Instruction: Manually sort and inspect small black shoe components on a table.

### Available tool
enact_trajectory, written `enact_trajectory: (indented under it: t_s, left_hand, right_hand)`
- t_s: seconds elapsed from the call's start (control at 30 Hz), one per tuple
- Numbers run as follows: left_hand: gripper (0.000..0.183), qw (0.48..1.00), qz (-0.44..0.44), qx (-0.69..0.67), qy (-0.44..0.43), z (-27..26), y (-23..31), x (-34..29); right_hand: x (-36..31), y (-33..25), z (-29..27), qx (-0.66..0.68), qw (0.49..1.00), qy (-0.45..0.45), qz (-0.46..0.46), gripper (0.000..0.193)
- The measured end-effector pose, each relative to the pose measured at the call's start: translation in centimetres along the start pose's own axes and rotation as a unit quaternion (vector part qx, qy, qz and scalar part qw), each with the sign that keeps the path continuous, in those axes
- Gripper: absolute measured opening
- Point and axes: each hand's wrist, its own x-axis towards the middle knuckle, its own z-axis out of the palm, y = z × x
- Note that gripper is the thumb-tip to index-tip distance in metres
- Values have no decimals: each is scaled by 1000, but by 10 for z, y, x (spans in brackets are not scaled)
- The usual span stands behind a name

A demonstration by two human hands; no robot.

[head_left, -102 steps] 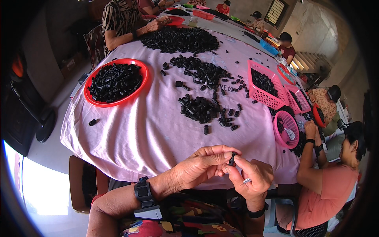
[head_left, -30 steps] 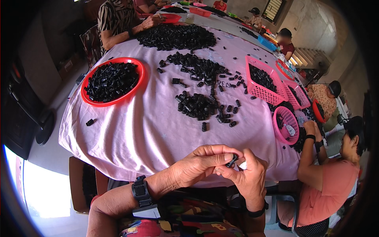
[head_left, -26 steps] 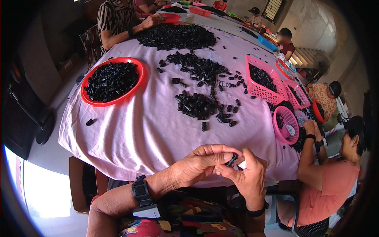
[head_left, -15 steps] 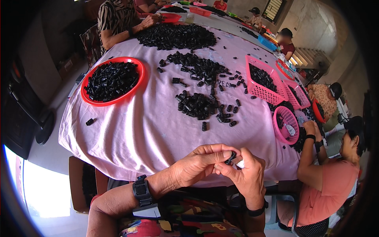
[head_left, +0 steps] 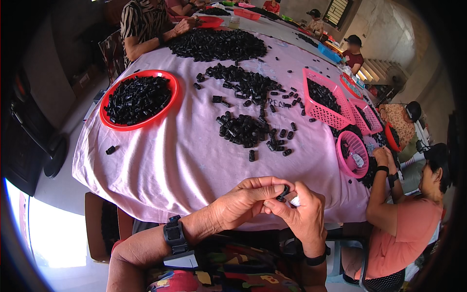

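Just past the table's near edge, my left hand [head_left: 245, 202] pinches a small black cylindrical part [head_left: 283, 193] between thumb and fingers. My right hand [head_left: 304, 214] is closed at the same part from the other side, its thumb near the left fingertips. Something white [head_left: 295, 201] shows among the right fingers; whether it is a wrap or a held piece I cannot tell. Ahead of both hands lies a small heap of similar black parts [head_left: 241, 129], with loose ones around it. The fingers partly cover the held part.
A red round tray [head_left: 176, 100] full of black parts stands at left. Pink baskets [head_left: 331, 114] and a round pink basket [head_left: 357, 171] line the right side. Larger black heaps [head_left: 219, 45] lie farther back on the pink cloth [head_left: 194, 165]. A person in an orange shirt [head_left: 408, 224] sits close at right.
My right fingers have shifted slightly around the small black part, which is turned a little. Both hands stay in nearly the same place.
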Motion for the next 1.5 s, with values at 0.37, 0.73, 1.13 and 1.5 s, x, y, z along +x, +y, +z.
enact_trajectory:
  t_s: [0.37,0.73,1.13,1.5]
  left_hand:
    - [28,999,18,-26,-39,4,5,-3]
    - [32,999,12,-19,-30,1,1,-1]
    - [30,999,12,-33,-37,5,7,-2]
    - [27,998,45,8,-46,0,3,-1]
  right_hand:
    - [-4,-3,-4,61,998,27,-4,44]
    - [-6,-10,-10,123,989,67,-52,23]
    - [-6,-8,-10,201,978,48,-34,15]
    - [-10,-5,-9,176,983,55,-10,18]
